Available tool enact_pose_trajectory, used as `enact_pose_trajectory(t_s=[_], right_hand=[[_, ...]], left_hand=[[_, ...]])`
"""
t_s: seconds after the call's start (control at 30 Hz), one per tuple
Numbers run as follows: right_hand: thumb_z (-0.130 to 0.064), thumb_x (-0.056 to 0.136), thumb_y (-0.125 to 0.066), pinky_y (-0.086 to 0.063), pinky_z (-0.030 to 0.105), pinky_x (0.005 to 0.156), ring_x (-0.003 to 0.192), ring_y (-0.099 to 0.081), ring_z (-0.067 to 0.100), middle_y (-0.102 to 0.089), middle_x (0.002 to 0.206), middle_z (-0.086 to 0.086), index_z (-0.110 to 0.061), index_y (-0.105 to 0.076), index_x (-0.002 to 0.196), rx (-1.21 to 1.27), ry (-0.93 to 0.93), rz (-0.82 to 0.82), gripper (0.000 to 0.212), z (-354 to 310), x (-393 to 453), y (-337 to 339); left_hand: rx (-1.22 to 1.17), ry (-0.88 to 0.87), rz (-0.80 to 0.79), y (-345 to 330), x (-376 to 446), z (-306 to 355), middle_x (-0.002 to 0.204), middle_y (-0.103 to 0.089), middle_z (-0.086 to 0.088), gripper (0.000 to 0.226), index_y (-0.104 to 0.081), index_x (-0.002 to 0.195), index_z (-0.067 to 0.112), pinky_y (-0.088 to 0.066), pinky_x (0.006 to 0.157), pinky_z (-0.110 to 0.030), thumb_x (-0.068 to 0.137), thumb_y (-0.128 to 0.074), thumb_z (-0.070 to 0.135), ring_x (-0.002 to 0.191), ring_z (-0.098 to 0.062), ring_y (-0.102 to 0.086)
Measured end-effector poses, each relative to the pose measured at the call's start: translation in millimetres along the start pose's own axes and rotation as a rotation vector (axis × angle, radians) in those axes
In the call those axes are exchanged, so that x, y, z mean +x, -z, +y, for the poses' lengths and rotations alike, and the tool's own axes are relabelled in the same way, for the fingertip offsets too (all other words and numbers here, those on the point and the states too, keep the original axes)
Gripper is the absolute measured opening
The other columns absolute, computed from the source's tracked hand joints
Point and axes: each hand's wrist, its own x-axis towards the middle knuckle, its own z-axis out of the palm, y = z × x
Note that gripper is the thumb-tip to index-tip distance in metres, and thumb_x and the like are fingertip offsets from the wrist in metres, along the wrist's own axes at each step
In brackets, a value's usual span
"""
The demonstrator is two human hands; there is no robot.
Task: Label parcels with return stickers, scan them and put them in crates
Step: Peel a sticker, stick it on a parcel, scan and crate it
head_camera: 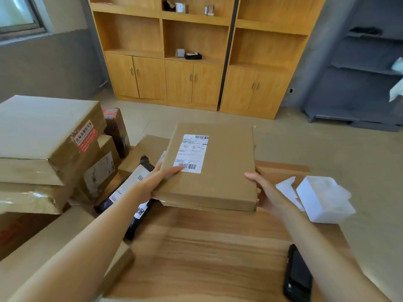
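A flat brown cardboard parcel [222, 171] with a white shipping label [192, 152] is held above the wooden table [207, 253]. My left hand [152, 182] grips its left edge, thumb lying on top near the label's lower barcode. My right hand [266, 192] holds the right near corner, thumb on the top edge, fingers hidden underneath. A black handheld scanner [297, 277] lies on the table at the near right.
Stacked cardboard boxes [48, 136] fill the left side, with dark wrapped parcels [139, 192] beside them. A white box [322, 199] and white paper [287, 190] sit at the right. Wooden cabinets [196, 62] stand against the back wall.
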Motion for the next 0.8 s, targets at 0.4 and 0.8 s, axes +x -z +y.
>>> enact_pose_trajectory(t_s=[0.4,0.8], right_hand=[[-0.030,0.077,-0.074,-0.047,0.043,0.100,0.107,-0.062,0.020,-0.070,0.109,-0.002,-0.029,-0.059,0.121,0.103,-0.189,0.172,0.047,79.4,5.2,46.2],[-0.022,0.084,-0.070,-0.048,0.030,0.076,0.100,-0.060,0.013,-0.062,0.112,-0.005,-0.032,-0.041,0.133,0.056,-0.322,0.211,0.058,151.4,27.5,58.2]], left_hand=[[0.019,0.050,-0.015,-76.4,19.8,-64.6,0.115,-0.060,0.005,0.075,-0.037,0.139,0.032,-0.052,0.063,-0.027,0.076,-0.074,0.047,0.095,-0.014,-0.064],[0.040,0.169,0.034,-110.4,51.0,-146.4,0.110,-0.060,0.010,0.081,-0.040,0.138,0.030,-0.049,0.057,-0.016,0.070,-0.078,0.052,0.090,-0.007,-0.063]])
